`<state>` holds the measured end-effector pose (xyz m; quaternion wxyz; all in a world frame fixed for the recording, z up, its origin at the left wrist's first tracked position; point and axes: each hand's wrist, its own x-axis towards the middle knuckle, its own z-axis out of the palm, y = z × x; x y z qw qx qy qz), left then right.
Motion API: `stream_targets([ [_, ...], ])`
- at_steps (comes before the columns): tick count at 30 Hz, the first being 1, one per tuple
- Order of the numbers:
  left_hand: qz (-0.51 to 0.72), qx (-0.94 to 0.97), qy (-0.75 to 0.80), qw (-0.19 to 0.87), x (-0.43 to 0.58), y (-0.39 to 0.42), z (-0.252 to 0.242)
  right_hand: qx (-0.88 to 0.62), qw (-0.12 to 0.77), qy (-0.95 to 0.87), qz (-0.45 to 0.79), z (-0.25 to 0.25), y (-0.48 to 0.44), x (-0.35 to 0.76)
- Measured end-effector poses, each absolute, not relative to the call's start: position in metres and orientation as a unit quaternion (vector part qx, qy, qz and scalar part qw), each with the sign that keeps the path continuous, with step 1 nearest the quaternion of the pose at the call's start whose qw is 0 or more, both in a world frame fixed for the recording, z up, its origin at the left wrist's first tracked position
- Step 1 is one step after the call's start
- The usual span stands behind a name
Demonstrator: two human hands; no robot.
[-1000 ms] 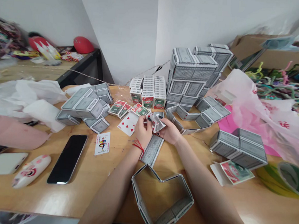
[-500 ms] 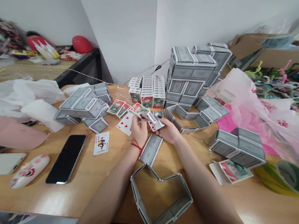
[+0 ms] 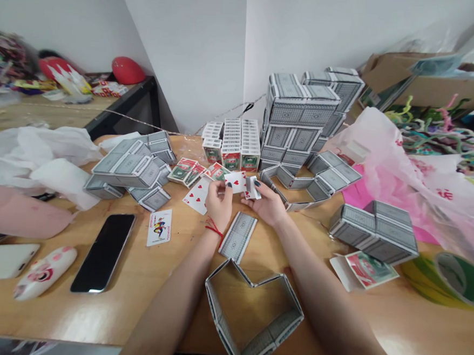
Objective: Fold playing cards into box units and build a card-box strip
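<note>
My left hand [image 3: 219, 204], a red string at its wrist, pinches the left end of a heart-suit playing card [image 3: 235, 182]. Opposite it, my right hand [image 3: 268, 202] grips a bent card [image 3: 252, 188] by the right side. Between my forearms stands a heart-shaped frame [image 3: 254, 314] of folded cards. A flat grey-backed card strip [image 3: 238, 236] lies just beyond it. Left of my left hand are a loose heart card [image 3: 197, 195] and a joker card [image 3: 159, 228] lying face up.
Card-block stacks [image 3: 301, 106] rise at the back right, others [image 3: 128, 162] sit left. Card boxes [image 3: 231, 144] stand in rows behind my hands. A phone [image 3: 104, 252] lies left; green-yellow tape [image 3: 445, 278] and a card block [image 3: 375, 230] are at the right.
The card between my hands has turned flatter, and its heart face now shows. My fingers have shifted slightly around the cards; the view has moved a little.
</note>
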<state>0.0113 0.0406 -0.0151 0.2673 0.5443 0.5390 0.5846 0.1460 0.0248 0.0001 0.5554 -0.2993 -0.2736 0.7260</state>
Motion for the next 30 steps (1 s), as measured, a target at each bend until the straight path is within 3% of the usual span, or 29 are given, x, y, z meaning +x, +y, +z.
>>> stream_targets([
  [11,0.523,0.709,0.445,0.158,0.012,0.033,-0.01,-0.303,0.579,-0.25,0.714,-0.001,0.026,0.145],
  [30,0.492,0.785,0.356,0.121,0.013,0.028,-0.006,-0.394,0.58,-0.275,0.658,0.005,0.023,0.135],
])
